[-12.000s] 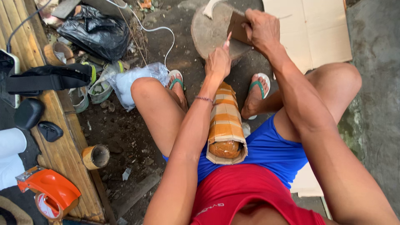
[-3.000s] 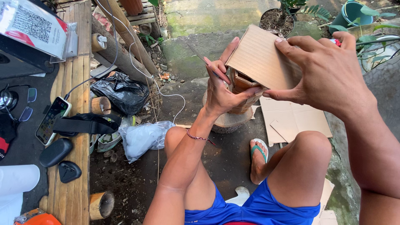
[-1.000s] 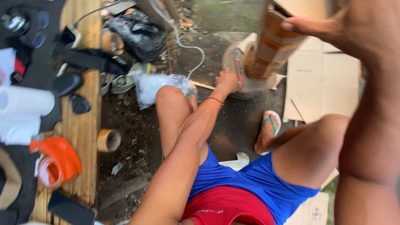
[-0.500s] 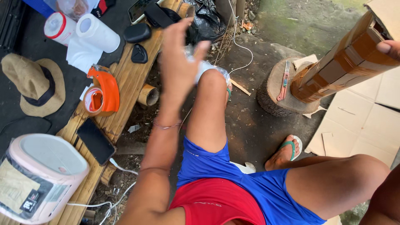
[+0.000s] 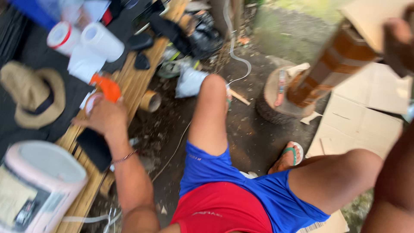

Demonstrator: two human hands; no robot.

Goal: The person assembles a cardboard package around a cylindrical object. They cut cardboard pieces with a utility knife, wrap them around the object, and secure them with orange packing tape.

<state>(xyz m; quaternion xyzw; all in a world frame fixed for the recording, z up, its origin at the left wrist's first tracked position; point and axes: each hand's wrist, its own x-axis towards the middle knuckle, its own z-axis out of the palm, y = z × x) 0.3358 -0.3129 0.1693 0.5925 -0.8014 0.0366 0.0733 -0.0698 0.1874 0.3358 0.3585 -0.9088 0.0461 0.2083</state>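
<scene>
Left hand (image 5: 103, 117) at left-centre, fingers curled over orange tape gun (image 5: 107, 87) on desk (image 5: 129, 82); grip unclear, blurred. Right hand (image 5: 399, 41), upper right, clamps cardboard roll (image 5: 334, 64) slanting down-left onto stump (image 5: 276, 108).

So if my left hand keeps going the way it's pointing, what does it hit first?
Most likely the orange tape dispenser on the bamboo bench. Your left hand points up toward it and is already at or touching it, though blur hides exact contact.
</scene>
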